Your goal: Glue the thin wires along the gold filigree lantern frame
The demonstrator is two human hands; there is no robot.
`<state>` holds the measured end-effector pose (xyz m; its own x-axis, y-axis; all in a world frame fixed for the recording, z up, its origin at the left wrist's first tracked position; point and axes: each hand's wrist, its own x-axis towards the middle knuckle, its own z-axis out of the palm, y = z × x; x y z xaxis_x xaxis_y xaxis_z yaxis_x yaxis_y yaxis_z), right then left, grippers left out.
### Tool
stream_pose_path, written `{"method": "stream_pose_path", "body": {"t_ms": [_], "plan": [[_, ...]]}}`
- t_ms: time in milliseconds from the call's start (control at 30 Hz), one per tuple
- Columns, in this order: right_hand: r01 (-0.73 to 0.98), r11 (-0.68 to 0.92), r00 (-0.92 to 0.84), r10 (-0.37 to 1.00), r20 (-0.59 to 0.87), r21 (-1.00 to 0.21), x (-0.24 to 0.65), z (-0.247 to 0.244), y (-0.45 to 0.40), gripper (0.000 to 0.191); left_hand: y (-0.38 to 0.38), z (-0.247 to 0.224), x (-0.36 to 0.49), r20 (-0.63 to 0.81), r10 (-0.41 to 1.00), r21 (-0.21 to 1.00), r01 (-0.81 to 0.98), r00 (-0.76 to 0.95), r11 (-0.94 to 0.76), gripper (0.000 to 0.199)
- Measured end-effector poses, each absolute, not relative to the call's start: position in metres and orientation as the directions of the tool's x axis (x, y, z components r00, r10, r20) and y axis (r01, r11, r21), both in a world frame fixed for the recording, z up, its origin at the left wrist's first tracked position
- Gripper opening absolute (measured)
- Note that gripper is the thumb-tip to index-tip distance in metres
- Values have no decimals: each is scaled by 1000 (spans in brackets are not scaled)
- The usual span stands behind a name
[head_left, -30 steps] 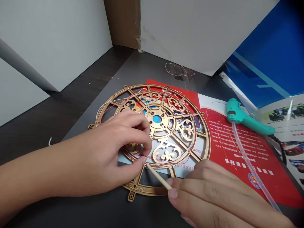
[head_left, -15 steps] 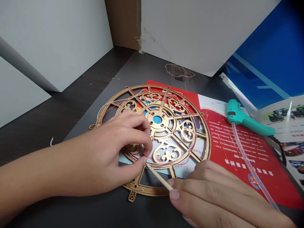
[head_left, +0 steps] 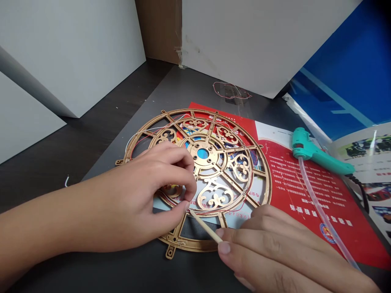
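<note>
A round gold openwork frame (head_left: 227, 176) with spokes and scrolled ornaments lies in front of me. Thin red and white wire (head_left: 143, 137) runs around its inner rings. My left hand (head_left: 159, 183) rests over the frame's left side, thumb and forefinger pinched on the wire at the near inner ring; their grip is partly hidden. At the lower right, my right hand (head_left: 275, 244) holds a slim pale wooden stick (head_left: 206, 227) between thumb and fingers. The stick's tip touches the ring right beside my left thumb.
A teal glue gun (head_left: 317, 152) with a clear glue stick (head_left: 320, 207) lies on a red printed sheet (head_left: 305, 191) at right. Behind are a loose wire loop (head_left: 232, 97) and a tall white panel (head_left: 244, 40). Another white panel (head_left: 76, 53) stands left.
Almost nothing differs. The stick's tip and my right fingers have shifted very slightly; both hands and the frame stay in place.
</note>
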<state>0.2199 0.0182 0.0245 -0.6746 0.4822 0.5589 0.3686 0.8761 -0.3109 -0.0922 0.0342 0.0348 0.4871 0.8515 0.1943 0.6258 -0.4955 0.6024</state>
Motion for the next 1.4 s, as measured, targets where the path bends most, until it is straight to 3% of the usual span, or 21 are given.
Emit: {"method": "stream_pose_path", "body": {"t_ms": [133,1000,1133,1300,1400], "plan": [[308,918,-708,397,583,-251,224,27,25,21,34,34,-92,191,851,583,641,489,-499,27],[360,929,-708,333,622,-88,214,18,25,16,34,32,-93,189,852,572,650,488,-500,28],[364,930,-736,317,599,-45,211,18,26,18,34,33,-92,181,856,568,659,484,-493,28],[357,934,-769,279,575,23,205,34,28,36,34,34,-92,181,851,572,652,492,-498,28],[330,940,-834,247,494,86,202,40,28,28,33,33,-93,176,857,584,650,484,-487,29]]}}
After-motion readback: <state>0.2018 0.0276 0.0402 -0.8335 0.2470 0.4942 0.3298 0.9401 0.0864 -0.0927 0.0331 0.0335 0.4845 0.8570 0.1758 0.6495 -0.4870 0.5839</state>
